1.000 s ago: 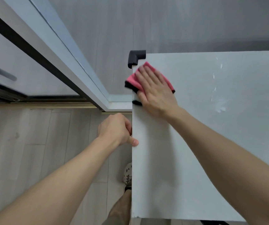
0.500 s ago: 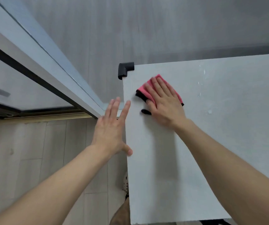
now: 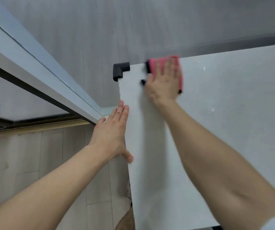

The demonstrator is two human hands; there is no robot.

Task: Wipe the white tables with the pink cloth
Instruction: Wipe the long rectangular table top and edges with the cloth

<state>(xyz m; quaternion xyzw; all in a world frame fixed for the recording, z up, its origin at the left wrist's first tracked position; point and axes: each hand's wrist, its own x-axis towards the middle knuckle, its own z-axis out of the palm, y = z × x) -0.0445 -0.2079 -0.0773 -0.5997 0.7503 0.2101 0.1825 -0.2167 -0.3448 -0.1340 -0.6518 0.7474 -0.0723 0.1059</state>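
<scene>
right hand [image 3: 164,81] flat on pink cloth [image 3: 162,62] | table [image 3: 224,122] far edge

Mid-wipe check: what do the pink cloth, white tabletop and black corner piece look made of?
Pink cloth: soft fabric, possibly microfibre, with black edging; motion-blurred. White tabletop: matte painted or laminated board, flat, with pale specks. Black corner piece: dull, rounded, probably rubber or foam.

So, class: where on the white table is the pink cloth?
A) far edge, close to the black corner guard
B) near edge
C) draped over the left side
A: the right hand presses the pink cloth flat at the white table's far edge, just right of the black corner guard.
</scene>
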